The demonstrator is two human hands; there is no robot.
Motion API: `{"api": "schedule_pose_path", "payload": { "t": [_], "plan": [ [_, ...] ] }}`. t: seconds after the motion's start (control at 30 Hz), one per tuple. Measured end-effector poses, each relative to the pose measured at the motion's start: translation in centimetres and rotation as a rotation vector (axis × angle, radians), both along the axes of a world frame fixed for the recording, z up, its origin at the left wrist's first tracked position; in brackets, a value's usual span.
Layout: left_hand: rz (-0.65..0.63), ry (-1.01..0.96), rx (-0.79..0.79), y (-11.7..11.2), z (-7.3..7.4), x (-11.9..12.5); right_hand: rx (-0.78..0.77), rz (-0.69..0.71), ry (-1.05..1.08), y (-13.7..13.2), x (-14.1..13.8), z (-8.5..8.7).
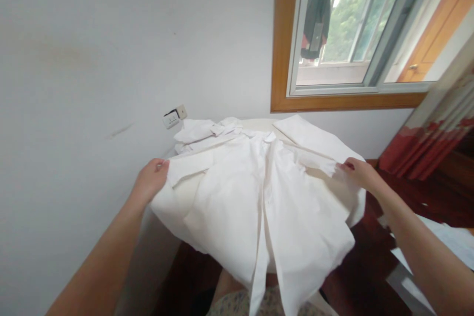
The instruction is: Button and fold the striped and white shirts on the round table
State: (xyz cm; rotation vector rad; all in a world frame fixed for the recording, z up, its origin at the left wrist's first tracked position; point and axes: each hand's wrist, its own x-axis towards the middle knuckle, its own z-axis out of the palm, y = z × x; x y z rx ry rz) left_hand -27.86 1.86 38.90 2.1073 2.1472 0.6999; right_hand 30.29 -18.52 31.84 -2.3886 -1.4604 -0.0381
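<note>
A white garment lies spread over a small white table, its lower part hanging over the near edge toward my lap. My left hand is closed on the garment's left edge. My right hand pinches a fold of the cloth on its right side. Both arms reach out from the bottom corners. The collar end is bunched at the far side near the wall.
A white wall with a power socket stands on the left. A wood-framed window is behind the table. A red and beige curtain hangs at right. Dark red floor and a white surface lie at lower right.
</note>
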Motion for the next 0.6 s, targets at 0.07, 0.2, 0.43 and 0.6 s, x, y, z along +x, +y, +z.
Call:
{"api": "schedule_pose_path", "payload": {
  "t": [0.07, 0.2, 0.43, 0.6],
  "plan": [
    [0.081, -0.017, 0.024, 0.9, 0.6, -1.4, 0.042, -0.041, 0.043, -0.5, 0.8, 0.7],
    [0.153, 0.089, 0.037, 2.4, 1.6, -3.6, 0.122, -0.123, -0.068, -0.9, 2.2, 2.6],
    [0.150, 0.351, -0.245, 5.1, 1.2, -6.8, -0.032, 0.062, -0.394, 0.7, 7.9, 4.5],
    [0.110, 0.503, -0.295, 4.1, -1.3, -6.4, -0.220, 0.165, -0.450, 1.9, 10.2, 3.9]
  ]
}}
